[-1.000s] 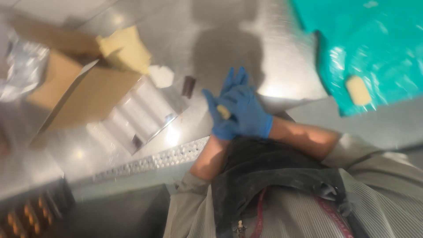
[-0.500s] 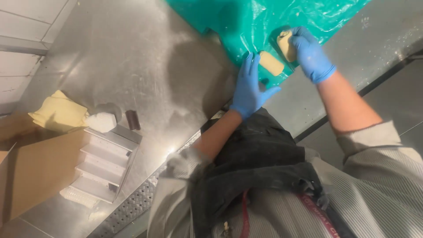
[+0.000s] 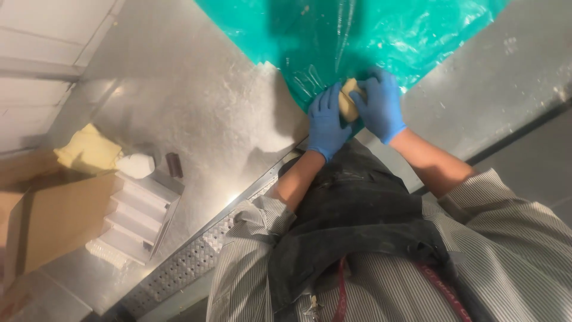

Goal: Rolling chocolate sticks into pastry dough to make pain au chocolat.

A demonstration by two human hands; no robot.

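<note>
Both my hands wear blue gloves and meet over the near corner of a teal plastic sheet (image 3: 357, 36) spread on a steel table (image 3: 196, 113). My left hand (image 3: 326, 122) and my right hand (image 3: 378, 104) press together around a pale yellow lump of dough (image 3: 348, 99), which shows only between the palms. Most of the lump is hidden by my fingers.
At the left stand an open cardboard box (image 3: 47, 220), a yellow cloth (image 3: 89, 149), a white lump (image 3: 136, 165), a small dark block (image 3: 174, 165) and a stack of white trays (image 3: 134, 220). A perforated metal strip (image 3: 196, 262) runs along the table's near edge. White wall tiles (image 3: 42, 48) are top left.
My view swung from the box towards the teal sheet. My hands, apart half a second ago with two dough pieces on the sheet, have come together around one lump.
</note>
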